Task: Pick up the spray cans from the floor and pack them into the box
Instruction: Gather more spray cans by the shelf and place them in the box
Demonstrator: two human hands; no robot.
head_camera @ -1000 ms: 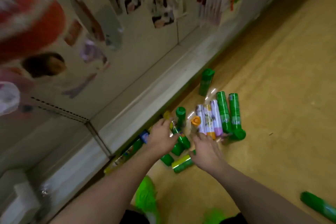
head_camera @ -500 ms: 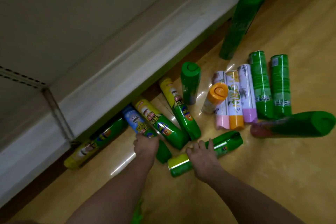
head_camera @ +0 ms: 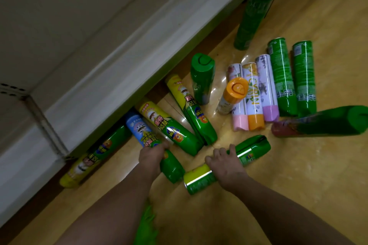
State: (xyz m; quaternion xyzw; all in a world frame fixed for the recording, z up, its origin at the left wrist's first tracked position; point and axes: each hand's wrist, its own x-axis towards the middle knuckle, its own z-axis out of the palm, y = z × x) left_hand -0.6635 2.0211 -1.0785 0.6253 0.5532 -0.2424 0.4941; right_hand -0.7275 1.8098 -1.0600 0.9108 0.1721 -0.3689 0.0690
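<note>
Several spray cans lie and stand on the yellow floor beside a white shelf base. My left hand [head_camera: 152, 153] grips the blue-and-green can [head_camera: 139, 129] around its middle. My right hand [head_camera: 225, 163] curls over a green can with a yellow end [head_camera: 253, 150] that lies across the floor. Past them lie two yellow-topped green cans [head_camera: 169, 125] [head_camera: 191, 107]. A green can [head_camera: 202, 77] and an orange-capped white can [head_camera: 231, 95] stand upright. No box is in view.
The white shelf base [head_camera: 123, 61] runs diagonally along the left. Pink, orange and purple capped cans [head_camera: 253, 95] lie side by side, with two green cans [head_camera: 292, 77] to their right. A large green can [head_camera: 326, 121] lies at the right and a tall one [head_camera: 256, 8] stands behind.
The view has dropped closer to the cans. My hands have come down from above the pile onto the two nearest lying cans and closed round them.
</note>
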